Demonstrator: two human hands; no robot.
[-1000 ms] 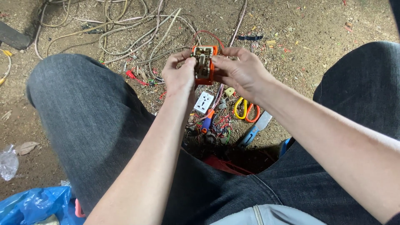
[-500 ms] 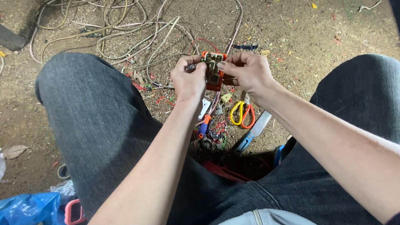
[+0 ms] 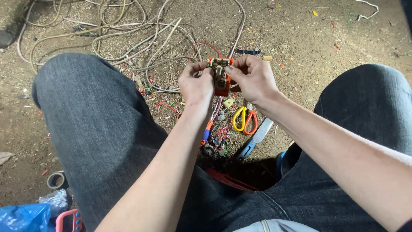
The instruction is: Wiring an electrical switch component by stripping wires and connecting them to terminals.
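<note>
Between my knees I hold a small orange electrical part [image 3: 221, 78] with beige and metal fittings on top. My left hand [image 3: 196, 86] grips its left side, thumb and fingers pinched at the top edge. My right hand [image 3: 253, 77] grips its right side, fingertips on the top corner. A red wire [image 3: 205, 44] loops from the part toward the ground behind it. Both hands are held above the dirt floor.
Tangled pale cables [image 3: 128, 38] lie on the dirt ahead. Below my hands lie yellow-and-orange-handled scissors [image 3: 244, 119], a blue-handled knife [image 3: 256, 138], a screwdriver [image 3: 207, 131] and wire scraps. A tape roll [image 3: 56, 179] and blue plastic bag [image 3: 23, 217] sit at lower left.
The view has shifted, so the hands sit slightly lower and right in frame. The white socket plate seen under the hands earlier is hidden now. Both hands keep their hold on the orange part.
</note>
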